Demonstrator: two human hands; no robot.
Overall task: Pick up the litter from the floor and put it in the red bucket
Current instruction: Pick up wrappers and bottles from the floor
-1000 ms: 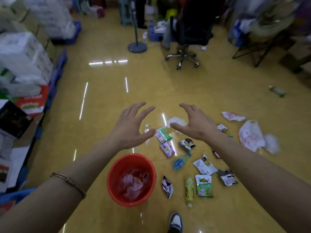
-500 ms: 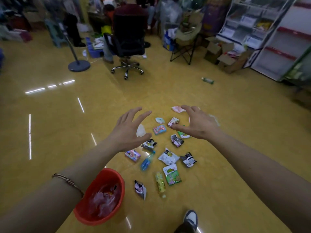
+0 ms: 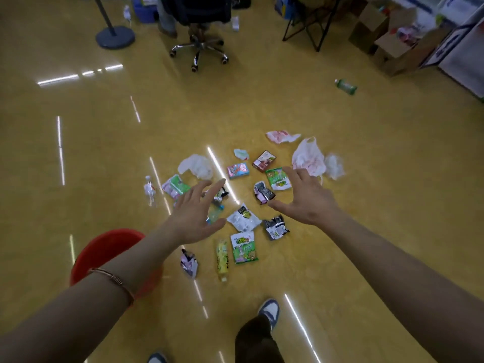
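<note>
Both hands are out in front of me, empty, fingers spread wide and a bit curled. Left hand (image 3: 195,213) hangs over the left side of the mess, right hand (image 3: 305,199) over the right side, neither touching anything yet.

Litter is scattered on the yellow floor (image 3: 366,179) straight ahead at 12 o'clock. Red bucket (image 3: 104,250) sits down at my 8 o'clock, half hidden under my left forearm, so drops are gonna be a short swing back and left.

How I'd play it: grab the nearest stuff first. White snack packet (image 3: 243,218) is right between my hands, the crumpled dark wrapper (image 3: 263,192) is just off my right thumb, and the green packet (image 3: 277,178) is by my right fingertips. Flat foil on a shiny floor is annoying to pinch, so probably slide a fingertip under an edge or scrunch it. The thin plastic bag (image 3: 307,158) at 1 o'clock should just ball up. Stray green bottle (image 3: 345,86) way out at 2 o'clock can wait, it's well apart from the pile.
</note>
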